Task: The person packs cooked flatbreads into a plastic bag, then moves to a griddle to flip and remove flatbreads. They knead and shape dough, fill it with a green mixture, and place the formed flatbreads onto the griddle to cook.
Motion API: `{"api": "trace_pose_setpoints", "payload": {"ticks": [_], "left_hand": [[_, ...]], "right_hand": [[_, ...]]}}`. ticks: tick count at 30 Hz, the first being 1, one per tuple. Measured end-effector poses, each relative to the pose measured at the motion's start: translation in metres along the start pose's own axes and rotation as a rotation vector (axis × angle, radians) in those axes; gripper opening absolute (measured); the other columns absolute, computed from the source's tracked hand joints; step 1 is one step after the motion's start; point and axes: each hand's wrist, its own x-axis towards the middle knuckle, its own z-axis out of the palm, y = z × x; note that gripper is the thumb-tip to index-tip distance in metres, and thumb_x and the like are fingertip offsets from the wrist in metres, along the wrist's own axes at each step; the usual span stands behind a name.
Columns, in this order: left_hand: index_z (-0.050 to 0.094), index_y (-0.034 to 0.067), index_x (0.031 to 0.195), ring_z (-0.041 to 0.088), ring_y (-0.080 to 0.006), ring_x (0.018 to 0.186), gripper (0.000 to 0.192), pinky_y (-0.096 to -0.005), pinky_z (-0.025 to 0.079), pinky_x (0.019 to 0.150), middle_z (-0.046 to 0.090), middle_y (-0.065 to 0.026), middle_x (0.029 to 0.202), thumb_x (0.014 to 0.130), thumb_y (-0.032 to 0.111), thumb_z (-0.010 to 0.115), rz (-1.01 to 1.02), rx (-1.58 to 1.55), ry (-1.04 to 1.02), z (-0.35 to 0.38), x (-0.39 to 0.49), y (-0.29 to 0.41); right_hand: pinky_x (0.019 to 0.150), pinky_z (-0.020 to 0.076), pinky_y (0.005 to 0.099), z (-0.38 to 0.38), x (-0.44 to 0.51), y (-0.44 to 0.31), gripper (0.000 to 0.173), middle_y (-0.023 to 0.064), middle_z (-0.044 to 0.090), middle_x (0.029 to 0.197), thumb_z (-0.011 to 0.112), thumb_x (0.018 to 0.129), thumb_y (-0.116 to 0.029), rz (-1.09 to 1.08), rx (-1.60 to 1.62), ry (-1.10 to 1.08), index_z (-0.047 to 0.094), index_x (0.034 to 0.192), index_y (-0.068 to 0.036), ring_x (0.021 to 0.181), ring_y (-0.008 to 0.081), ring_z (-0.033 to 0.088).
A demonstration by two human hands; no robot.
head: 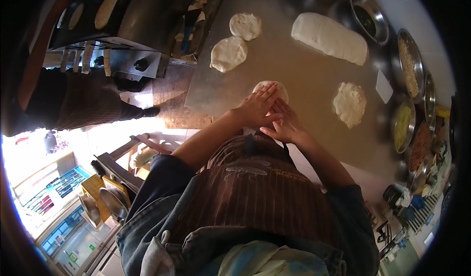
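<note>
Both of my hands overlap on a flat round of dough [282,92] near the front edge of a metal worktop [294,128]. My left hand [258,105] presses flat on it with its fingers over those of my right hand [285,123], whose fingertips are partly hidden. Two more dough rounds, one [229,54] just in front of another [245,26], touch at the upper left. To the right lies an uneven flattened dough piece [350,105]. A thick log of dough [329,38] rests farther back.
Metal bowls with green filling [403,128], reddish filling [419,147] and pale shreds [408,68] line the right edge, beside a white scraper [384,86]. At the left, another person [81,99] stands by a griddle [136,14] with flatbreads. A blue-handled scraper [187,36] lies beyond the worktop's left edge.
</note>
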Motion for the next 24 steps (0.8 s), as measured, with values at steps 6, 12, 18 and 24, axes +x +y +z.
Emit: {"api": "trace_pose_setpoints", "payload": {"ticks": [6,12,18,24], "left_hand": [[0.033,-0.007,0.147,0.023,-0.0383,0.147,0.085,-0.0461,0.015,0.121,0.026,-0.0268,0.156,0.092,0.055,0.052,0.021,0.073,0.114,0.02,-0.002,-0.002],[0.032,-0.004,0.149,0.018,-0.0357,0.149,0.088,-0.0487,0.011,0.122,0.025,-0.0239,0.158,0.087,0.054,0.056,-0.022,0.124,-0.036,0.008,-0.007,-0.015],[0.03,-0.002,0.151,0.018,-0.0329,0.15,0.091,-0.0499,0.007,0.122,0.026,-0.0215,0.158,0.083,0.053,0.057,-0.08,0.181,-0.028,0.008,-0.021,0.002],[0.029,-0.001,0.152,0.016,-0.0309,0.151,0.095,-0.049,0.004,0.122,0.024,-0.0195,0.16,0.078,0.05,0.061,-0.161,0.232,-0.13,0.003,-0.037,0.019]], "right_hand": [[0.122,0.0132,0.0479,0.008,0.001,-0.003,0.093,0.0201,0.022,0.159,0.062,0.082,-0.054,-0.008,-0.071,0.078,0.028,0.151,-0.001,0.15,0.0358,0.01],[0.123,0.012,0.0462,0.0,0.007,0.016,0.102,0.0179,0.017,0.161,0.073,0.075,-0.043,0.128,0.057,0.289,0.023,0.152,0.001,0.151,0.0331,0.012],[0.122,0.0123,0.0459,0.004,0.012,0.019,0.104,0.0175,0.018,0.161,0.074,0.074,-0.047,0.146,-0.119,0.066,0.023,0.153,0.0,0.151,0.0305,0.014],[0.121,0.0121,0.0493,0.008,-0.004,0.014,0.104,0.018,0.019,0.161,0.073,0.074,-0.053,0.124,-0.114,0.078,0.026,0.153,-0.004,0.15,0.0363,0.015]]}}
